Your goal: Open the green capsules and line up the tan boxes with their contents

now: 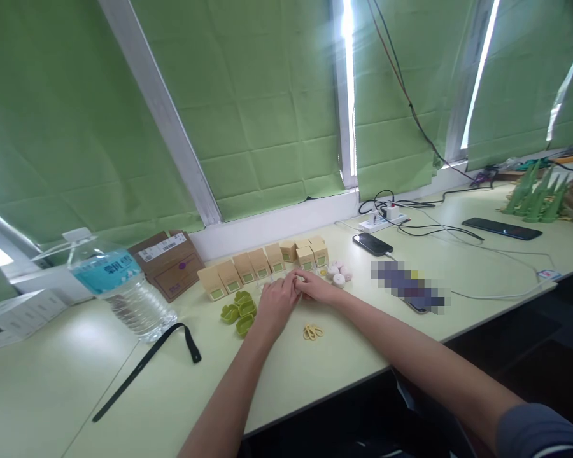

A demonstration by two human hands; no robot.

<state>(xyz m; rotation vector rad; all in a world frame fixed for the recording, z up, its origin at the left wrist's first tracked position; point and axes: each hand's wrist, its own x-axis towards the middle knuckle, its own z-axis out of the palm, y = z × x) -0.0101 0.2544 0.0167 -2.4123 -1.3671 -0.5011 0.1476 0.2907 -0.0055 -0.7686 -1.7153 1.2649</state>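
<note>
My left hand (pixel 277 301) and my right hand (pixel 312 286) meet over the table, fingertips together. Whatever they pinch, if anything, is hidden by the fingers. Just behind them stands a row of small brown paper boxes (pixel 249 267) with green labels. Left of my left hand lie several small green dishes (pixel 245 324). Several pale pink and white round pieces (pixel 339 278) sit beyond my right hand, close to the boxes. In front of the hands, a small cluster of yellow loops (pixel 312 332) rests on the tabletop.
At left stand a large water bottle (pixel 124 286), an opened cardboard box (pixel 174 267) and a black strap (pixel 148 362). To the right are a phone (pixel 372 243), a power strip (pixel 384 221) with cables, another dark phone (pixel 501 228) and green spiky cones (pixel 537 194).
</note>
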